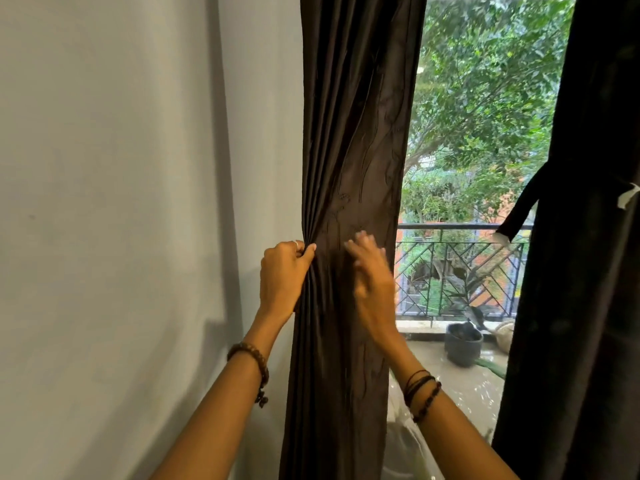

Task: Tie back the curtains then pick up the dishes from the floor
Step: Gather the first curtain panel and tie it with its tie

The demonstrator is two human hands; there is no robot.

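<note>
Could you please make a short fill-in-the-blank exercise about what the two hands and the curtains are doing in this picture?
1. The left hand pinches the ____ edge of the gathered dark brown curtain.
2. The right hand is open, its fingers spread in front of the same ____.
3. Outside the window, a black ____ stands on the balcony floor by the railing.
4. Each wrist wears dark ____.

Missing words: left; curtain; plant pot; bracelets

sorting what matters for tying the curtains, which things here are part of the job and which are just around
Part of the job:
left curtain
right curtain
left hand pinching the left curtain's edge
right hand, blurred

Just around:
dark pot on the balcony
balcony railing
wall
</note>
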